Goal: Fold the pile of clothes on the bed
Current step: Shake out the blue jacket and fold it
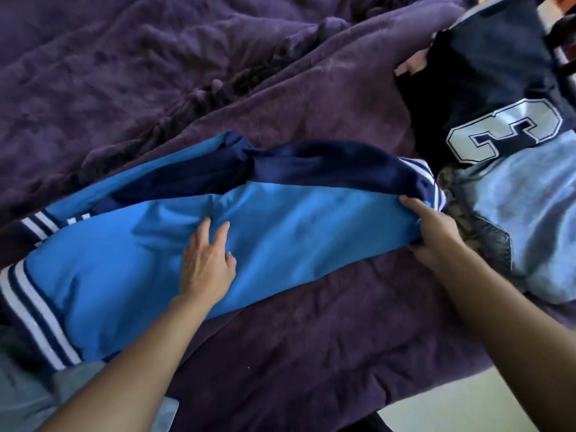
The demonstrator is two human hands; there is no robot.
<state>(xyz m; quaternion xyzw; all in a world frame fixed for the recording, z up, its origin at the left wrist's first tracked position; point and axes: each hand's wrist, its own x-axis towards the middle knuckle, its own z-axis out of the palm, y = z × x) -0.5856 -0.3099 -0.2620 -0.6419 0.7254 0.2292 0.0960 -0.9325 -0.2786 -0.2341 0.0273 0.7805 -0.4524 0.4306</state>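
Observation:
A bright blue jacket (296,222) with navy sleeves and white-striped cuffs lies stretched across the purple blanket (156,73) on the bed. My left hand (207,263) rests flat on the jacket's middle, fingers straight. My right hand (433,229) grips the jacket's right end by the striped hem, thumb under the fabric. At the right lies a pile of clothes: a navy and light-blue jersey with a big white number 3 (505,129) on top and a dark patterned garment (467,219) under it.
A grey cloth (31,397) lies at the lower left by my left forearm. The bed's near edge runs along the lower right, with pale floor (467,400) beyond it.

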